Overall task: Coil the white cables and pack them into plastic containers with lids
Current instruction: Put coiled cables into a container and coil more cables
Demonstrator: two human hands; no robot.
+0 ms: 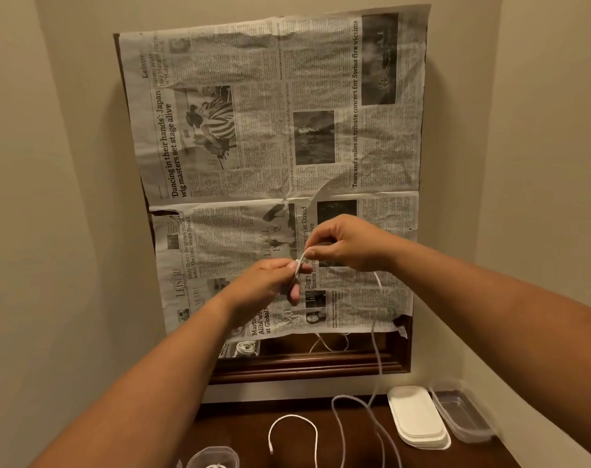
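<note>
The left hand (270,282) and right hand (348,244) both pinch one white cable (373,336) near its end, fingers curled; it hangs from the right hand down to the wooden table (240,430); a second white cable (292,417) lies nearer. At the right sit stacked white lids (417,417) and a clear plastic container (463,413).

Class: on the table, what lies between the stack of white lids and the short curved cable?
Head view: loose loops of the long cable, which hangs from above, lie between the lids and the short cable.

beige walls (50,163), dark wood-framed mirror (307,368) covered with newspaper (270,146), dark wooden tabletop (240,430)
</note>
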